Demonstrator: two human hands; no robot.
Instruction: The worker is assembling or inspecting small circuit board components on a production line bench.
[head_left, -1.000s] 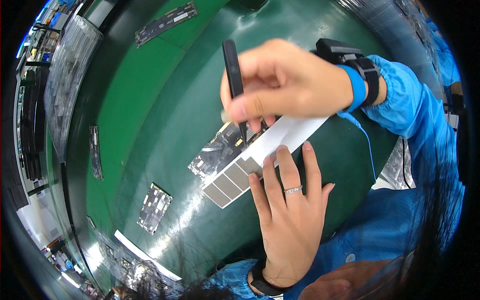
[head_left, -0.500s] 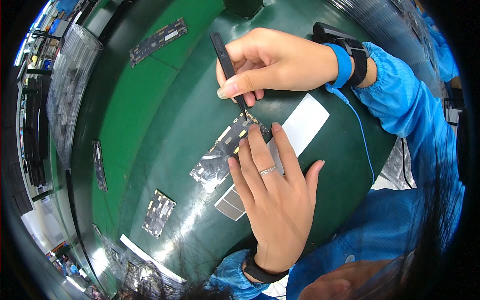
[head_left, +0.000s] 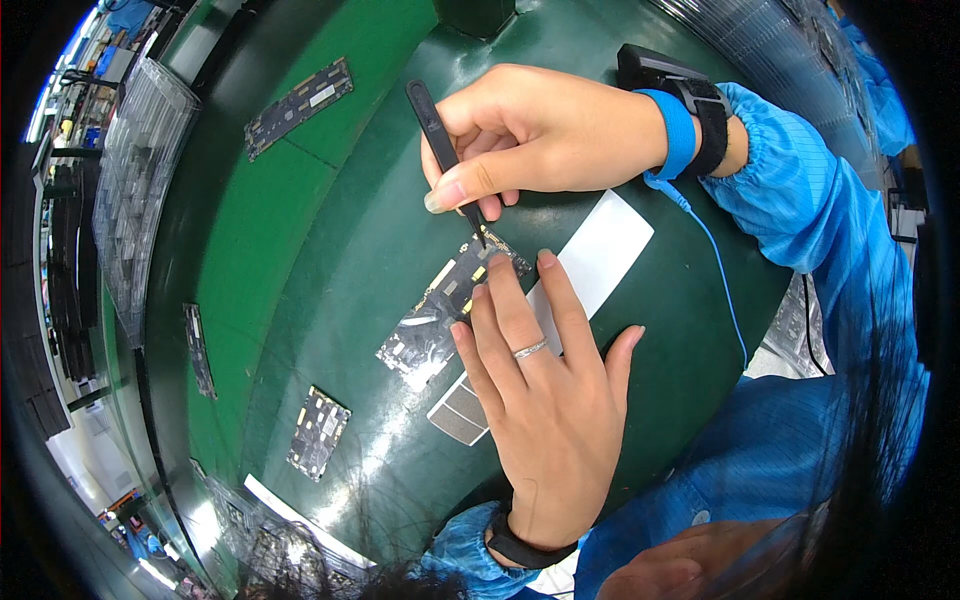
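The circuit board lies mid-surface, at the tip of black tweezers pinched in the right hand; the left hand, fingers spread and gripping nothing, reaches across the white strip to the board's near side. The board looks light, stiff and fragile, best held by its edges.

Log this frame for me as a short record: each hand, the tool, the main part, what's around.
Right hand: closed on black tweezers
Tweezers: slanted, tips at the upper end of the main circuit board; contact unclear
Left hand: spread, palm down, fingertips over the board's right side and the white backing strip
Strip: partly hidden by the left hand, grey stickers at its lower end
Other boards: small one lower left, narrow one far left, long one upper left
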